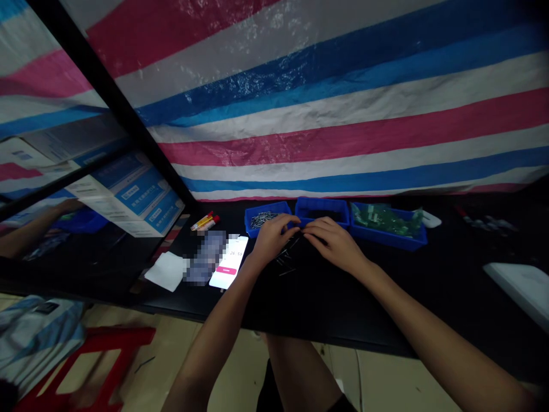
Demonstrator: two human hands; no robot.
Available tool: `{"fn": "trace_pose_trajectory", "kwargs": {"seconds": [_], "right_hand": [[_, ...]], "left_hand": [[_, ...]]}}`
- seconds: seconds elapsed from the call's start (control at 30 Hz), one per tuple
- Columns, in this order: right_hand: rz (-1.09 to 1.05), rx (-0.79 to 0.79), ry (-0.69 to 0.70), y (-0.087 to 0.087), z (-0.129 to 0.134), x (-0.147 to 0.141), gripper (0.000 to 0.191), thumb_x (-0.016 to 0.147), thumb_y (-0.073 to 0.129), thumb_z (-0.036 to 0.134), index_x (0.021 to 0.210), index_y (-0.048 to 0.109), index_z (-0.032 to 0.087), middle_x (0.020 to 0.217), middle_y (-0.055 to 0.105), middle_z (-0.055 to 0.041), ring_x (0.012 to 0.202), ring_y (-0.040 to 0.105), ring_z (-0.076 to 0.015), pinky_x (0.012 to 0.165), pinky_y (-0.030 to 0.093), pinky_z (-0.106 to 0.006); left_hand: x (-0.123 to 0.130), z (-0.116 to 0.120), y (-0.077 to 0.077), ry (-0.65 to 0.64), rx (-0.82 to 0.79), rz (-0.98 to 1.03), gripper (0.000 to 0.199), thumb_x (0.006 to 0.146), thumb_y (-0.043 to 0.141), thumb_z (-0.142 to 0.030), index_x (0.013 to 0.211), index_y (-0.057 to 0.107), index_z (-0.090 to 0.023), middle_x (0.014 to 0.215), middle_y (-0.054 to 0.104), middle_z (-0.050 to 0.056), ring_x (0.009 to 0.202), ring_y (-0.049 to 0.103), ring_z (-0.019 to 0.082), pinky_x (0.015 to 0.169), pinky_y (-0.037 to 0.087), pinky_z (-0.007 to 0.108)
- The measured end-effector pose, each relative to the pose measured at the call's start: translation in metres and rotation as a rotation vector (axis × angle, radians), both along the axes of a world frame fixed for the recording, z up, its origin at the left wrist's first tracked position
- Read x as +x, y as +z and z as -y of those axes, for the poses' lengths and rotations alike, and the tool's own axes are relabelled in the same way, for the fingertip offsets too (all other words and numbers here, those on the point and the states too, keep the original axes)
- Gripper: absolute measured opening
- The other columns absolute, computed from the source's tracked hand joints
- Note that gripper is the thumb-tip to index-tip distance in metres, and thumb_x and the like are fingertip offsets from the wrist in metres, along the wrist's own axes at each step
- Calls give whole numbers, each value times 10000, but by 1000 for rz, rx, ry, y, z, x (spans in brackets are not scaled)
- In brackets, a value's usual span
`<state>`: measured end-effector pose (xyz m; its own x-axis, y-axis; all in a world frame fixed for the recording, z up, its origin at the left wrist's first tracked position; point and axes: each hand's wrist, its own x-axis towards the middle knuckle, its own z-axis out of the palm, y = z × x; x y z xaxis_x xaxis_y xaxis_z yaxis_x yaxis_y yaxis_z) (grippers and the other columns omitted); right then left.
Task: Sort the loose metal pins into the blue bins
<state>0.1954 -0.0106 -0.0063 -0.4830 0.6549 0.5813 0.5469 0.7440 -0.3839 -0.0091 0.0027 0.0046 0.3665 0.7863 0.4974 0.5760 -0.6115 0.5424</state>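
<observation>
My left hand and my right hand meet over the black table, just in front of the blue bins. Both have their fingers drawn together, tips almost touching; whatever is pinched there is too small and dark to make out. Below the fingertips, several thin metal pins lie loose on the table. Behind my left hand, a blue bin holds a heap of similar shiny pins. The middle blue bin, behind my right hand, has dark contents. A third blue bin on the right contains green plastic bags.
Left of my left forearm lie a lit phone, a pixelated item, white paper and red-and-yellow markers. A mirror-like panel stands at the left. A white object sits far right; a red stool is below left.
</observation>
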Motion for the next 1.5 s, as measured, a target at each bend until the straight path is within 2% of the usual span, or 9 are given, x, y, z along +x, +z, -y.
{"fn": "trace_pose_trajectory", "kwargs": {"seconds": [0.1, 0.2, 0.3, 0.43, 0.53, 0.63, 0.77, 1.23, 1.5], "right_hand": [[6, 47, -185, -1, -5, 8, 276, 978, 455, 284, 1106, 692, 222, 1087, 701, -83, 1047, 582, -271, 931, 473, -475], [39, 91, -418, -3, -13, 19, 311, 976, 445, 325, 1101, 698, 194, 1111, 680, -126, 1057, 559, -324, 904, 448, -533], [52, 129, -523, -5, -17, 26, 311, 965, 452, 345, 1090, 703, 212, 1184, 635, -145, 1111, 515, -366, 892, 427, -570], [151, 131, -414, -6, -13, 20, 318, 983, 412, 307, 1112, 686, 209, 1091, 661, -129, 1033, 564, -307, 865, 457, -461], [317, -26, -334, -11, -8, 10, 306, 985, 417, 290, 1138, 674, 225, 939, 710, -104, 854, 643, -263, 701, 480, -370], [502, -173, -328, -17, -5, 3, 318, 980, 434, 307, 1223, 631, 250, 944, 734, -96, 743, 680, -249, 604, 465, -337], [621, -238, -338, -15, -4, -1, 308, 1001, 378, 294, 1191, 608, 219, 1023, 725, -103, 831, 706, -252, 637, 484, -325], [722, -280, -372, -6, 0, -5, 222, 988, 417, 260, 1098, 558, 129, 926, 711, -141, 833, 709, -286, 669, 495, -339], [719, -227, -371, -23, -7, 1, 202, 997, 393, 221, 1108, 520, 108, 1025, 670, -191, 916, 679, -288, 692, 494, -344]], "left_hand": [[0, 1, 1, 37, 31, 28, 292, 901, 627, -226, 1193, 604, -229, 1144, 642, 47, 756, 594, 110, 810, 510, 280], [0, 2, 2, 71, 32, 21, 305, 918, 599, -236, 1223, 582, -233, 1185, 612, 61, 724, 587, 101, 821, 519, 297], [0, 3, 2, 84, 42, 7, 291, 935, 571, -245, 1225, 576, -233, 1186, 604, 60, 726, 587, 101, 837, 520, 304], [2, 5, 2, 96, 53, -19, 275, 951, 539, -254, 1223, 577, -232, 1173, 605, 55, 738, 585, 102, 836, 519, 291], [2, 5, 1, 100, 48, -45, 274, 956, 530, -260, 1224, 580, -237, 1155, 610, 42, 735, 582, 101, 830, 519, 282], [1, 5, 0, 96, 41, -76, 275, 965, 513, -267, 1230, 580, -244, 1174, 607, 36, 763, 595, 106, 837, 519, 284], [1, 5, -1, 98, 47, -106, 271, 968, 509, -267, 1226, 589, -242, 1184, 605, 40, 826, 617, 123, 840, 521, 285], [3, 7, 0, 93, 63, -176, 296, 973, 488, -270, 1252, 583, -238, 1166, 609, 56, 888, 634, 148, 798, 528, 266], [2, 6, -2, 79, 50, -221, 304, 972, 485, -270, 1260, 576, -236, 1147, 615, 57, 872, 633, 148, 783, 525, 268]]}}
